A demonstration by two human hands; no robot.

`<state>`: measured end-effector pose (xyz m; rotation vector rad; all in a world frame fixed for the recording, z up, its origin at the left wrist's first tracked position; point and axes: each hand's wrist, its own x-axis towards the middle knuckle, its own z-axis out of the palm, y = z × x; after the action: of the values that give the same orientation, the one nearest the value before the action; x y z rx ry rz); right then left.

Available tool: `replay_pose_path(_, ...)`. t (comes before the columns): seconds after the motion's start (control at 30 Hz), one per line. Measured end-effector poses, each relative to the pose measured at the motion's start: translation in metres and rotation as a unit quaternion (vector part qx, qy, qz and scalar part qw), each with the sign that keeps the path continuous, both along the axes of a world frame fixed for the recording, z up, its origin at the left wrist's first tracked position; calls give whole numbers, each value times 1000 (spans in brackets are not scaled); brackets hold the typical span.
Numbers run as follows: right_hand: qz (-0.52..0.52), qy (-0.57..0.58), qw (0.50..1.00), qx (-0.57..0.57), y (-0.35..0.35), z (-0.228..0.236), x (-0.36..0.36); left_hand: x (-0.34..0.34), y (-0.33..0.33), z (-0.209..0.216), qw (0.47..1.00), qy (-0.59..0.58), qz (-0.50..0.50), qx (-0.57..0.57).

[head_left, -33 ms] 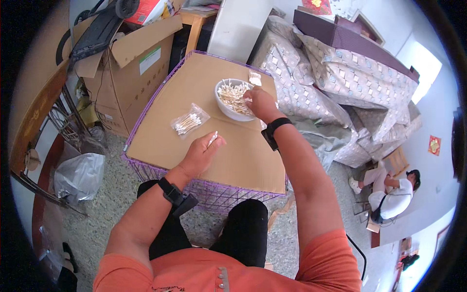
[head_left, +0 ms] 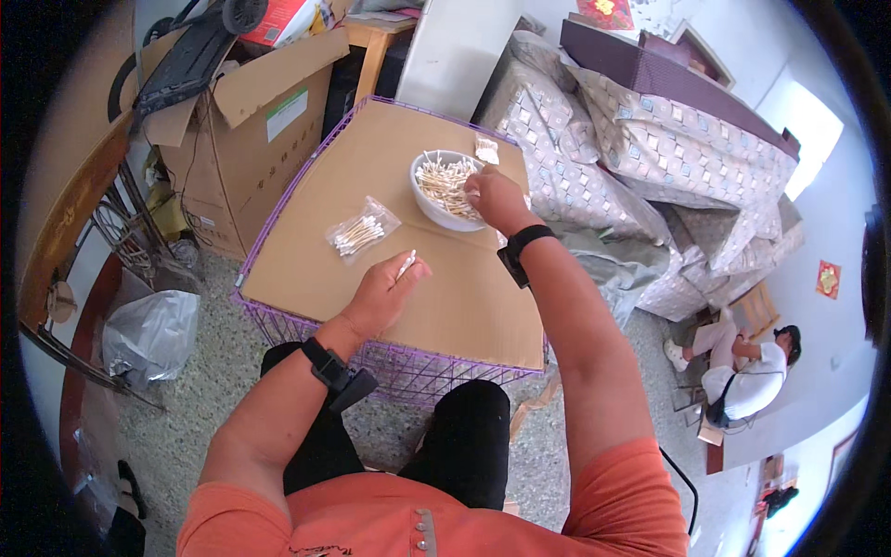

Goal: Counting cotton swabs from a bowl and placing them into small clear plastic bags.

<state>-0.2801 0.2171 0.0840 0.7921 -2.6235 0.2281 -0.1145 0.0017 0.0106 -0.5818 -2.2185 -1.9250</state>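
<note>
A white bowl (head_left: 443, 218) full of cotton swabs (head_left: 444, 186) stands on a sheet of brown cardboard (head_left: 297, 223). Over the bowl's right rim reaches my right hand (head_left: 499, 200), its fingers closed in a pinch on swabs among the pile; the fingertips are partly hidden. Lower down, just above the cardboard's near part, my left hand (head_left: 385, 292) is closed around cotton swabs (head_left: 406, 265), and only their white tips show above the fist. A clear plastic bag (head_left: 362, 230) packed with swabs lies left of the bowl. Behind the bowl sits a small white packet (head_left: 486, 149).
Beneath the cardboard is a purple wire cage (head_left: 418, 376). A large cardboard box (head_left: 260, 139) stands at left, near a silvery plastic bag (head_left: 151, 336) on the floor. Plastic-covered furniture (head_left: 640, 158) is piled at right, and another person (head_left: 752, 376) sits beyond it.
</note>
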Motion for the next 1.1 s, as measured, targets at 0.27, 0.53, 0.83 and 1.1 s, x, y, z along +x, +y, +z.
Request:
replay_pose_path(0.27, -24, 24, 998, 44, 7, 4, 1, -4, 5, -11, 1000, 8, 5, 17)
replay_pose_path(0.53, -41, 16, 990, -135, 28, 4, 56, -6, 2, -18, 994, -78, 4, 76)
replay_pose_path(0.83, -10, -322, 806, -497, -7, -76, 163, -4, 1, -7, 990, -77, -5, 117)
replay_pose_path(1.1, 21, -272, 819, -505, -12, -84, 167, -7, 6, -17, 999, -5, -10, 53)
